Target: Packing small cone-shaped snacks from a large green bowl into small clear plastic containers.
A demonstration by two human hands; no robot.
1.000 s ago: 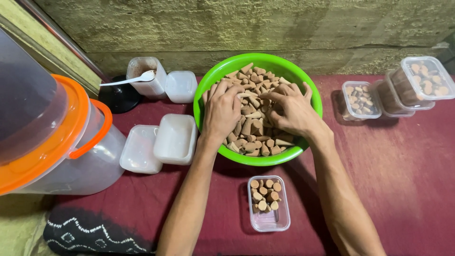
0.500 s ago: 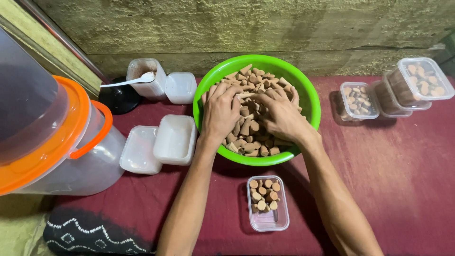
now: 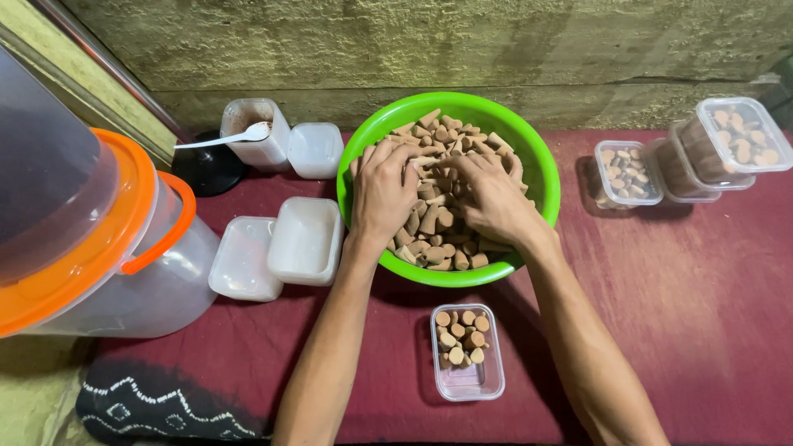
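Note:
A bright green bowl (image 3: 541, 169) sits on a dark red cloth, heaped with small brown cone-shaped pieces (image 3: 429, 223). Both my hands are inside it, palms down on the pile. My left hand (image 3: 384, 194) rests on the left side, fingers curled over the cones. My right hand (image 3: 491, 198) lies beside it, fingertips meeting the left hand's near the pile's middle. What the fingers enclose is hidden. In front of the bowl stands a small clear rectangular box (image 3: 467, 352), its far half filled with upright cones.
A large clear bucket with an orange rim (image 3: 91, 248) stands at left. Two white lidded boxes (image 3: 281, 244) lie beside the bowl; a tub with a white spoon (image 3: 256, 132) is behind. Filled clear boxes (image 3: 710, 149) stand at right. A stone wall runs behind.
My right hand has slid left across the pile toward my left hand, and both sets of fingers have drawn together over the cones.

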